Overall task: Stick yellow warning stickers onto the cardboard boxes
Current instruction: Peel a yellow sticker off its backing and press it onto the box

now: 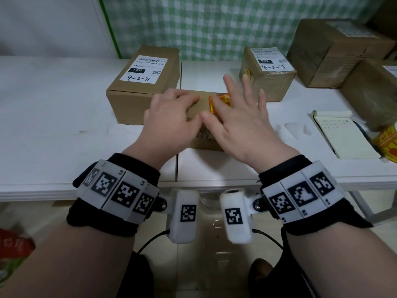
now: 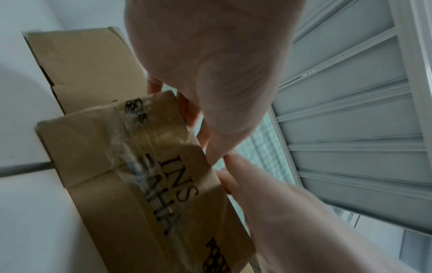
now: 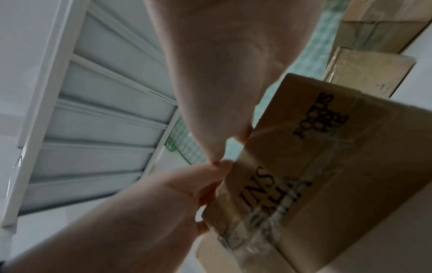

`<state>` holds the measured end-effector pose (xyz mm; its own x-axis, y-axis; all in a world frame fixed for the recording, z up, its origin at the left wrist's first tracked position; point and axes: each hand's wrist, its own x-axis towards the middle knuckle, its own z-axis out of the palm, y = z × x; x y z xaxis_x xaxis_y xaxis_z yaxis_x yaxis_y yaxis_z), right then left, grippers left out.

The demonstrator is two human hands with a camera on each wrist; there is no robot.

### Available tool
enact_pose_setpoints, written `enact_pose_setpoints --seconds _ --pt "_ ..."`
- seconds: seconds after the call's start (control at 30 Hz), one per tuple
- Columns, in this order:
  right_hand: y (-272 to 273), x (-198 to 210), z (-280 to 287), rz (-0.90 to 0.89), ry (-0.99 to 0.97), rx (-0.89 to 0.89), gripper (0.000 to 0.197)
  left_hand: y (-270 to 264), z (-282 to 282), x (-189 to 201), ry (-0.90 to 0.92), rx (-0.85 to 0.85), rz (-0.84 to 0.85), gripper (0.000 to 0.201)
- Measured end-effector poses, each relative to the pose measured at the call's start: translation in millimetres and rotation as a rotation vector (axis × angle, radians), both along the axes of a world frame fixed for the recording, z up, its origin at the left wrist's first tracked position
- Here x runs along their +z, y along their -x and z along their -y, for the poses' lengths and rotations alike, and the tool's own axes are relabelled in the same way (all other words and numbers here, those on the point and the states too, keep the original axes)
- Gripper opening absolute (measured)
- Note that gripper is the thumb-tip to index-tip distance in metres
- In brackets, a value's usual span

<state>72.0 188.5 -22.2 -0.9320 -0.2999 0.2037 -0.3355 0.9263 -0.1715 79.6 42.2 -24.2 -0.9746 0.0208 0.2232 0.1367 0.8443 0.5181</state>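
A small cardboard box (image 1: pixel 203 145) with printed clear tape on its front (image 2: pixel 131 166) (image 3: pixel 315 166) stands at the middle of the white table (image 1: pixel 64 125). A yellow-and-red warning sticker (image 1: pixel 220 103) lies on its top, to the right. My left hand (image 1: pixel 171 117) (image 2: pixel 210 73) holds the box's top with curled fingers. My right hand (image 1: pixel 242 117) (image 3: pixel 222 64) is open and blurred, its fingers spread straight over the sticker. The two thumbs touch above the box's front edge. Whether the right palm touches the sticker is hidden.
A box labelled 4-2-71 (image 1: pixel 142 82) sits behind on the left. A box labelled 4-3-7 (image 1: pixel 268 76) behind on the right has a yellow sticker (image 1: pixel 248 73) on its side. Bigger boxes (image 1: pixel 335 52) crowd the far right, with a notebook (image 1: pixel 341 136) and yellow stickers (image 1: pixel 386 143).
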Motion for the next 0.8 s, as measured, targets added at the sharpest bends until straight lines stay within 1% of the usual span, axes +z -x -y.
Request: enact_pose_setpoints --seconds 0.07,0.17,0.27,0.37,0.53,0.63,0.73,0.8 --pt "-1.0 -1.4 -3.0 0.046 -0.066 -0.004 0.075 0.0 3.2 1.3 -0.005 -0.009 0.008 0.064" --pt "-0.2 1.6 -13.1 0.097 -0.095 -0.064 0.097 -1.1 6.4 2.2 -0.002 -0.015 0.013 0.066" --pt "-0.5 5.5 -19.2 0.117 -0.127 -0.122 0.106 -1.7 7.7 2.0 0.006 -0.031 0.021 0.064" --pt "-1.8 6.2 -16.4 0.074 -0.137 -0.146 0.112 -0.2 8.8 0.2 -0.001 -0.037 -0.001 0.050" --pt "-1.7 2.8 2.3 0.043 -0.241 -0.013 0.116 1.9 14.8 -2.4 -0.046 -0.074 -0.019 0.045" --pt "-0.3 2.4 7.6 0.067 -0.254 0.051 0.113 2.1 19.0 -2.7 -0.074 -0.098 -0.035 0.040" --pt "-3.8 3.0 10.5 0.094 -0.234 0.154 0.108 3.3 22.1 -4.3 -0.073 -0.112 -0.050 0.038" --pt "-3.6 6.8 7.6 0.122 -0.139 0.174 0.100 3.8 23.5 -6.4 -0.134 -0.112 -0.072 0.034"
